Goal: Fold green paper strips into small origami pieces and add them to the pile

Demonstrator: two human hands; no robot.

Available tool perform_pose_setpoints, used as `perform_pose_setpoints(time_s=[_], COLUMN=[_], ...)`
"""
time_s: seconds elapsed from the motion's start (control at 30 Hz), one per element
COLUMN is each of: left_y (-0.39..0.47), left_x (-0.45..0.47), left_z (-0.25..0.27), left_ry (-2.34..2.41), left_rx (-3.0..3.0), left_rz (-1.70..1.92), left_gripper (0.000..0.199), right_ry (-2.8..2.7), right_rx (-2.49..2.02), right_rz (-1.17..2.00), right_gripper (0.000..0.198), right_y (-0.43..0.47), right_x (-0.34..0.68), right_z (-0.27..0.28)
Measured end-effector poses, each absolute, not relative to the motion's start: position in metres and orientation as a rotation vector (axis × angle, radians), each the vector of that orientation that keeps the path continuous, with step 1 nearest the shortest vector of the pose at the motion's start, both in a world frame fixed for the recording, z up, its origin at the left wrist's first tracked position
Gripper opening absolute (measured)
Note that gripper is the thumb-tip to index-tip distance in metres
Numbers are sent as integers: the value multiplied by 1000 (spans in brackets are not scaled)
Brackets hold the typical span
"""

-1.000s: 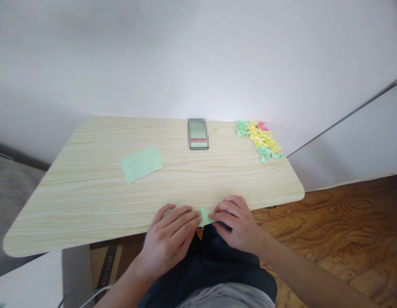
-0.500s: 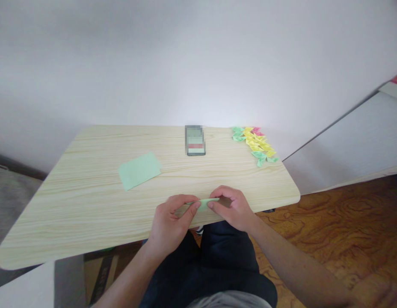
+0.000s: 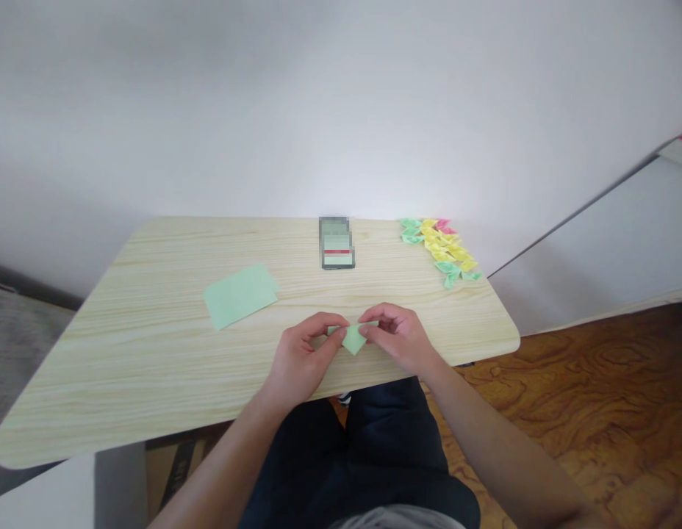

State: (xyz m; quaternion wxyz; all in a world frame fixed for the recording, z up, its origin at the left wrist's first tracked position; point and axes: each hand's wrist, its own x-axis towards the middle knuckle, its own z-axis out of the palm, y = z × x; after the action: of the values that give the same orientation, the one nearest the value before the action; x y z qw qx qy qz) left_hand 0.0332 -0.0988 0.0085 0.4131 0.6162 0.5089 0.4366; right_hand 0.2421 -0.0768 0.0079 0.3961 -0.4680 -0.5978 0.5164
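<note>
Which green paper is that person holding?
The small folded piece pinched by the left hand and right hand; the green sheets and folded shapes lie untouched.

From where I sit, I can read no text for certain. Below the counter [image 3: 153, 360], a brown cardboard box [image 3: 158, 474] carries a dark strip [image 3: 181, 470] with a few pale printed characters running lengthwise along it; they reach me tilted, small and blurred, so I can't make out a word or number. On the counter, the phone's screen [image 3: 336, 241] comes through to me as coarse pixel blocks: I get pale green bands and a red bar [image 3: 336, 252] low down, with any wording illegible.
</note>
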Motion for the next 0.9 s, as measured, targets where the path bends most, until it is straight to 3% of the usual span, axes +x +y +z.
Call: perform_pose_setpoints(time_s=[0.9], left_y=[-104], left_x=[26], left_z=[11], left_ry=[934], left_rx=[1290], left_rz=[1213], left_gripper=[8], right_ry=[-1388], right_rx=[-948], right_rz=[1417], right_gripper=[10], right_y=[-77], right_x=[246], right_z=[7])
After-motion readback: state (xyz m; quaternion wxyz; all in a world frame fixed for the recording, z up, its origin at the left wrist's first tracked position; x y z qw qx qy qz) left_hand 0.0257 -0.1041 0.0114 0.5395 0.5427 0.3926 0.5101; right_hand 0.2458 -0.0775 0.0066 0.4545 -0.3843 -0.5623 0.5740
